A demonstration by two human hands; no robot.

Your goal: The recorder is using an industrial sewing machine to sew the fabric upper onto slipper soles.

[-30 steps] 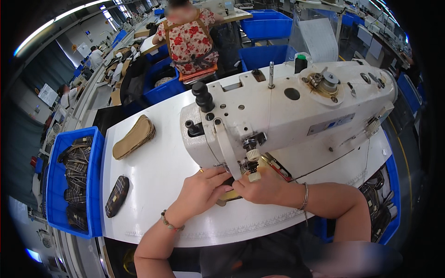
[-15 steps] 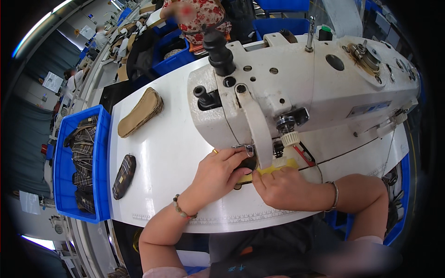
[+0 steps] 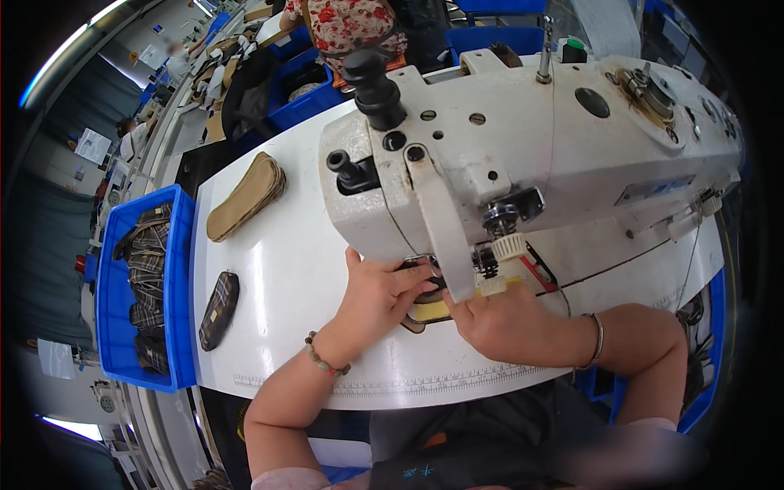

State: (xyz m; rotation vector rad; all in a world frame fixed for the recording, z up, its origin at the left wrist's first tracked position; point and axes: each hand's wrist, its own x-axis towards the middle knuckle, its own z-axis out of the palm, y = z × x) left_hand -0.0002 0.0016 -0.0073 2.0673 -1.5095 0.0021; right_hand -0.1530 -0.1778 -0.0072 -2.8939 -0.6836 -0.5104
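A white sewing machine (image 3: 490,139) stands over the white table. Under its needle area lies a shoe piece (image 3: 414,326), with a tan edge and dark material partly hidden by my fingers. A yellow strip (image 3: 433,312) shows beside it, running under the machine's white lever. My left hand (image 3: 374,296), thumb and fingers drawn together, grips the dark part close to the presser foot. From the right, my right hand (image 3: 508,325) is curled with its fingertips on the work near the yellow strip; what lies under its palm is hidden.
Left on the table are a stack of tan insoles (image 3: 247,198) and a plaid shoe upper (image 3: 219,312). A blue bin (image 3: 181,286) of plaid pieces stands beyond the table's left edge. A small red-handled tool (image 3: 541,269) lies behind my right hand. Another person (image 3: 347,28) sits across.
My left hand has shifted slightly left, its index finger now raised. More of the shoe piece's tan edge and the yellow strip shows between my hands. The right hand stays nearly in place.
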